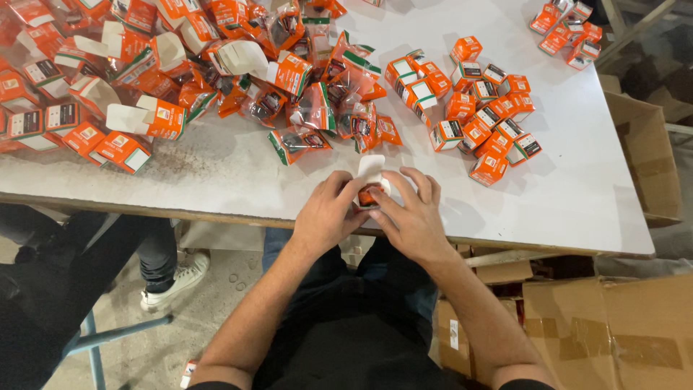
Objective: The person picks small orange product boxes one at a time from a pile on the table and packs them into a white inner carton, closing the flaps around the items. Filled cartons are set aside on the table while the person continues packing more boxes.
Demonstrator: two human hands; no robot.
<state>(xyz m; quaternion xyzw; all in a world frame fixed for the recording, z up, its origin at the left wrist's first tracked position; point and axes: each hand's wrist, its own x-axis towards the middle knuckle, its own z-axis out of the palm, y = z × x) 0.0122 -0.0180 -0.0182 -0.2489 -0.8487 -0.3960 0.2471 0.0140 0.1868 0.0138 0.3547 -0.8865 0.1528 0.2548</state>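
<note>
A small orange box (369, 193) with a white flap raised is gripped between the left hand (328, 215) and the right hand (413, 217), low in the middle of the frame at the near edge of the white table (577, 195). Both hands are closed around it, so most of the box is hidden by the fingers and only its orange face and open flap can be seen.

Just above and to the right of the hands, a cluster of roughly twenty closed orange boxes (476, 101) is laid out; an exact count cannot be made where they overlap. A smaller group of about eight boxes (567, 29) is seen at the upper right, cut off by the frame's top. Across the upper left, a large heap of open boxes and clear packets (180, 65) is spread, too tangled to be counted.

At the lower right, cardboard cartons (613, 325) are stacked. At the lower left, another person's leg and white shoe (177, 278) are seen.
</note>
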